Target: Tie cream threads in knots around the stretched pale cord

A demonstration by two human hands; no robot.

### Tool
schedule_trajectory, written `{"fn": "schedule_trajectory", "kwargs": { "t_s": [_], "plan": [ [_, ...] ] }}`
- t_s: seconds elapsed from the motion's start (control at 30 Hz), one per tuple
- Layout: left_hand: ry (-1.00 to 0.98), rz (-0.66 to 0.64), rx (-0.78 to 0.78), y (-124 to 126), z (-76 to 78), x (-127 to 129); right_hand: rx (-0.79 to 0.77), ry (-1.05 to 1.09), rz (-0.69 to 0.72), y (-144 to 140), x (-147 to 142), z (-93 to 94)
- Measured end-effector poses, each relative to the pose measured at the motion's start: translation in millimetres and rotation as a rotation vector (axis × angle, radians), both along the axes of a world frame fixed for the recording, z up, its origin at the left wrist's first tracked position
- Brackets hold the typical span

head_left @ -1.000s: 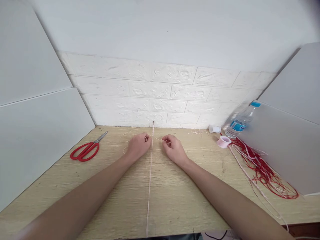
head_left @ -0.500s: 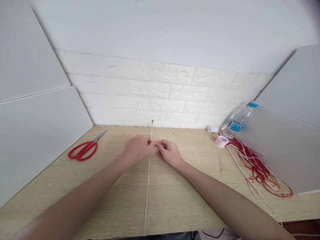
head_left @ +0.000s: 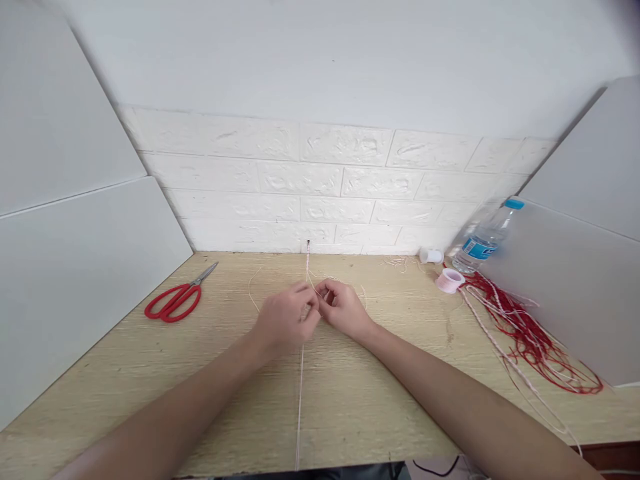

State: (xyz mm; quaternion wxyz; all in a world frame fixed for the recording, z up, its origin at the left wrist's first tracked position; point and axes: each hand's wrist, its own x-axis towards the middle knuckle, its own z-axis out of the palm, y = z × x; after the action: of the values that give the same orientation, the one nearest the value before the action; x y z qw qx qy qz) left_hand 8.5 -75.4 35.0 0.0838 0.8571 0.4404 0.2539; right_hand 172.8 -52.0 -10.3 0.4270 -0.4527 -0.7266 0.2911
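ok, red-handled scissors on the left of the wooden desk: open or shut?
Shut. The red-handled steel scissors lie flat on the wooden desk, both loops side by side and the blades together as one point, well clear of either hand.

Both forearms are bare, with no sleeves showing. The left hand (head_left: 286,320) and right hand (head_left: 342,308) wear nothing.

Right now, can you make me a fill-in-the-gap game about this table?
1. The scissors have ____ handles.
2. The left hand and right hand meet at a taut cord pinned to the ____.
3. The water bottle has a ____ cap.

Missing words: red; wall; blue
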Motion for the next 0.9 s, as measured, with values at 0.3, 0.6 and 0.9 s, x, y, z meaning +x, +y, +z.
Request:
{"fn": "schedule_trajectory", "kwargs": {
  "t_s": [0.3, 0.6, 0.9],
  "plan": [
    [-0.159, -0.07, -0.104, 28, -16.9, -15, 0.281, -0.186, 0.115, -11, 3, 11.5],
    [-0.317, 0.13, -0.021, 36, -18.2, -20, 0.191, -0.198, 0.088, -16, 35, 32.8],
    [-0.408, 0.281, -0.135, 43, -17.9, -26, -0.028, 0.082, -0.214, 0, 58, 9.4]
  ]
}}
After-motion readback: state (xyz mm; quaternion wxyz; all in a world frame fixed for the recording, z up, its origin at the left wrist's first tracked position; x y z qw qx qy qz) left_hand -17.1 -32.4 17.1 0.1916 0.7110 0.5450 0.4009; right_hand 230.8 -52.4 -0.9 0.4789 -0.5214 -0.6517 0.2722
